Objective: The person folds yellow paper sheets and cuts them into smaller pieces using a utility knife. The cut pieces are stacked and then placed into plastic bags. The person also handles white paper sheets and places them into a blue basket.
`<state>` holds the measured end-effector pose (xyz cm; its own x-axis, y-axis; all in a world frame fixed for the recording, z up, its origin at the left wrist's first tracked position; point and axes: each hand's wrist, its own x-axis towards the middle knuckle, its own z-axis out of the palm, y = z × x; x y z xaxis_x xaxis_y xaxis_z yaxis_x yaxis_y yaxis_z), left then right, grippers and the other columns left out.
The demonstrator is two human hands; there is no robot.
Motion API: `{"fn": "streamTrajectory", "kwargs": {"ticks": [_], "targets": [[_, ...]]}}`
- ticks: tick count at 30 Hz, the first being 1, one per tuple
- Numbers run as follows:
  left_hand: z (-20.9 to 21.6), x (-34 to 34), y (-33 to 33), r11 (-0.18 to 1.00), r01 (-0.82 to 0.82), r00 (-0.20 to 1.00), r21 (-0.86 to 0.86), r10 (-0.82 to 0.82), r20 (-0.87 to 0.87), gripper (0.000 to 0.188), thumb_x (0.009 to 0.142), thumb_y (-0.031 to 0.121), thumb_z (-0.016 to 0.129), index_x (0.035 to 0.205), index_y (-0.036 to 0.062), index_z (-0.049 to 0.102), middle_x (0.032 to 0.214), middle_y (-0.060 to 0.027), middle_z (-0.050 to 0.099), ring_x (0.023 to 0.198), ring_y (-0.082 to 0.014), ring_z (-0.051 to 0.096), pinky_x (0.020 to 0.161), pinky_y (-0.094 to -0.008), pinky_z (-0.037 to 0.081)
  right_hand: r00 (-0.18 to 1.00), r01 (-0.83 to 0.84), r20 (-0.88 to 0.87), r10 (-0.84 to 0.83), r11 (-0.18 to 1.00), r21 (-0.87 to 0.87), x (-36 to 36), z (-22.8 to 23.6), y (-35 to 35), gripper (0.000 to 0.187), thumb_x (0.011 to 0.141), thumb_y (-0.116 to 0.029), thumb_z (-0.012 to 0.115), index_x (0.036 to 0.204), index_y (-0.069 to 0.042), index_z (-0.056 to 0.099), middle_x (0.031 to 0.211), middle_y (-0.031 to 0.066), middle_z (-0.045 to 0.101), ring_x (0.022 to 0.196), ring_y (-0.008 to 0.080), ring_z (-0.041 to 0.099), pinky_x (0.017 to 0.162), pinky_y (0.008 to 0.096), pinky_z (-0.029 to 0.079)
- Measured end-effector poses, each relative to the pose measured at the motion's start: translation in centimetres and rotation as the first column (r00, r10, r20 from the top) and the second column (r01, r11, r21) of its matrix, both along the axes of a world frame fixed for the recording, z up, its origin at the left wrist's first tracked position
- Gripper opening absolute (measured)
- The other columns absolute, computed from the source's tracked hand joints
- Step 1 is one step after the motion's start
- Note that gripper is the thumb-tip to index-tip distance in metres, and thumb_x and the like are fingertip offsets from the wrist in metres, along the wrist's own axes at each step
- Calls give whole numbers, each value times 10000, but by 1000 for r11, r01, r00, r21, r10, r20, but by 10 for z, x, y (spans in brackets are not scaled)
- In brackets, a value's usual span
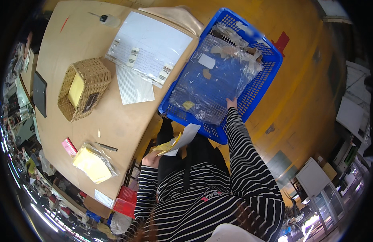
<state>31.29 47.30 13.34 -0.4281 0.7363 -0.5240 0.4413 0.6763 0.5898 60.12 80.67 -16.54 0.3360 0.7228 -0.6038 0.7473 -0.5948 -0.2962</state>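
My left hand (151,158), at the table's edge above my lap, is closed around some yellow sheets (169,146) and a white sheet (188,136) that sticks out up and to the right. Stretched forward, my right hand (231,104) is at the right edge of a crumpled clear plastic bag (214,86). Its fingers look closed on the plastic, though they show only in part. The bag lies in a blue plastic basket (262,89), with paper scraps on and around it.
On the table (79,139) at left are a wicker basket (98,76) with yellow contents, a bagged yellow stack (93,163), a black pen (106,147), a plastic-covered white pack (152,38), a patterned sheet (134,85) and a small bottle (110,20). A red crate (126,201) stands below the table's edge.
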Motion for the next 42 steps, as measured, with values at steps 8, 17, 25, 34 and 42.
{"fn": "streamTrajectory", "kwargs": {"ticks": [8,17,25,34,42], "targets": [[15,12,50,990,143,985,3,-142,99,185,825,114,645,993,40,671,913,-149,687,838,-274,679,731,-323,527,852,524,7,-524,851,-32,-17,-45,0,982,565,-426,847,1339,-80,351,1334,229,415,1242,343,410,1043,445,327],[26,8,53,989,150,989,8,-150,-17,199,795,55,634,989,46,680,915,-142,692,834,-273,679,737,-326,533,862,422,238,-448,894,152,-33,-11,-3,844,623,-321,844,1272,-36,384,1312,233,428,1238,337,422,1051,429,334],[30,15,28,998,-35,999,-47,35,10,188,797,73,673,982,48,685,899,-128,697,829,-227,684,728,-302,525,872,476,224,-436,862,-174,-2,-18,25,662,705,-388,775,1165,34,554,1108,217,625,1028,351,607,936,431,449],[12,-31,47,386,-906,408,172,691,597,391,842,85,660,1180,-29,501,1017,-117,606,936,-227,605,793,-394,524,997,29,74,-33,999,44,10,-22,18,275,664,-253,762,834,-57,669,905,178,674,890,348,636,813,437,486],[-69,-121,42,95,-985,23,-141,896,443,614,852,337,669,1292,38,362,1111,-201,561,951,-355,594,791,-510,525,565,348,-649,-510,860,-373,9,10,50,162,809,-157,659,850,-5,623,661,70,606,523,179,559,476,306,436]]}}
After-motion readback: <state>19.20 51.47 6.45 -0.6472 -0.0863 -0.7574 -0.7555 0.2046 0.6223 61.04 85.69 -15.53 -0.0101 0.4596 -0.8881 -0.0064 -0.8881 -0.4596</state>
